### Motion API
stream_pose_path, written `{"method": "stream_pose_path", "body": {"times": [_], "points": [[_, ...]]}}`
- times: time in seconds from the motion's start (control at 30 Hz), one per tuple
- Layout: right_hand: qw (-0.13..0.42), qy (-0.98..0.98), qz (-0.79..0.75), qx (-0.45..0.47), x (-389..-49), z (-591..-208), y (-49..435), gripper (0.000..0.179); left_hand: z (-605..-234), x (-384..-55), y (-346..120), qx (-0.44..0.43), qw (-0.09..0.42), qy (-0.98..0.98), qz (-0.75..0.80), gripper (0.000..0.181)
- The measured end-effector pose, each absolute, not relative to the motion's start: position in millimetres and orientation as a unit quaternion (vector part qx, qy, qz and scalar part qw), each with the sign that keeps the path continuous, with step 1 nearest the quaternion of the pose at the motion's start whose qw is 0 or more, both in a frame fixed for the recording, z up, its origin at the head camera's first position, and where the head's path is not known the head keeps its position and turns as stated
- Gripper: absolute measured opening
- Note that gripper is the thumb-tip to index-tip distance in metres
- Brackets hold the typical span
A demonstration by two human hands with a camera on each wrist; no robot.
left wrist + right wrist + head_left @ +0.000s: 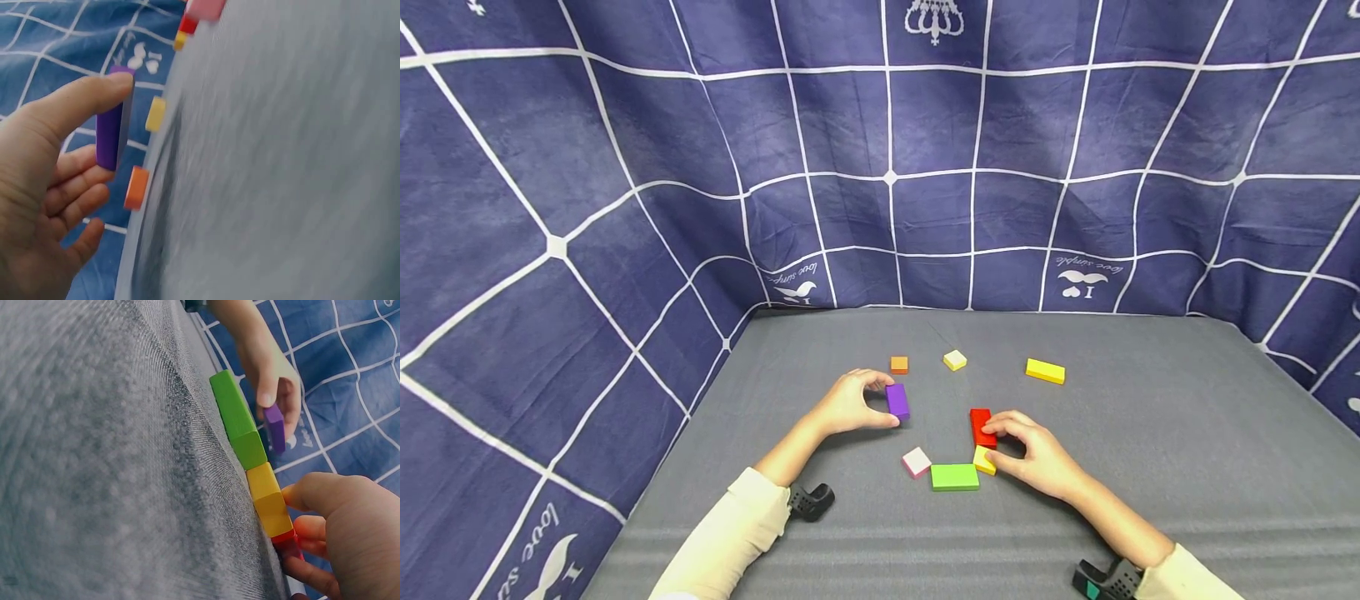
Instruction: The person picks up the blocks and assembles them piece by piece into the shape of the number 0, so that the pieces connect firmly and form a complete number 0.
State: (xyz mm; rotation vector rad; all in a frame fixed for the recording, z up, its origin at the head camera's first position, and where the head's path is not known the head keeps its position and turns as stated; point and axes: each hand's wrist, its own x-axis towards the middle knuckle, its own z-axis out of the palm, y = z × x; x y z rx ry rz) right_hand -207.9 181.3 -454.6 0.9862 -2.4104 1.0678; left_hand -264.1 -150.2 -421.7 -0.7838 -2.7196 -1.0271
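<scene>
Purple block [897, 402], just one, sits pinched by the left hand [847, 406] above the grey table [925, 546]. The right hand [1037, 457], thumb and fingers parted, touches one small yellow block [982, 464] and one red block [979, 423]; whether it grips them, I cannot tell. Around, one each: green block [955, 477], pink block [917, 462], orange block [899, 365], cream block [955, 360], long yellow block [1046, 372]. The curtain [932, 208] reads "love simple".

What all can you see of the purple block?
The purple block is a plain oblong, flat-faced, smooth and matte-looking; wood or plastic, I can't tell. The left hand pinches it by its ends above the table, left of the red block in the head view. Nothing else appears to touch it.
</scene>
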Motion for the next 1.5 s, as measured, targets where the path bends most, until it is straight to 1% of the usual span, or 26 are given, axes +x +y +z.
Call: {"method": "stream_pose_path", "body": {"times": [0.3,0.63,1.3,1.5], "points": [[0.166,-0.843,0.378,0.344,-206.6,-454.9,181.0,0.030,-427.5,-247.9,-140.2,-0.267,0.087,-0.899,-0.337,0.059],[0.167,-0.845,0.372,0.347,-209.6,-455.8,181.8,0.031,-435.3,-245.1,-137.4,-0.283,0.090,-0.900,-0.319,0.058],[0.167,-0.848,0.366,0.345,-208.3,-454.6,180.0,0.031,-441.7,-241.8,-137.0,-0.305,0.076,-0.901,-0.300,0.060],[0.165,-0.850,0.365,0.342,-208.6,-454.8,180.7,0.031,-440.4,-242.1,-138.6,-0.312,0.061,-0.899,-0.302,0.056]]}}
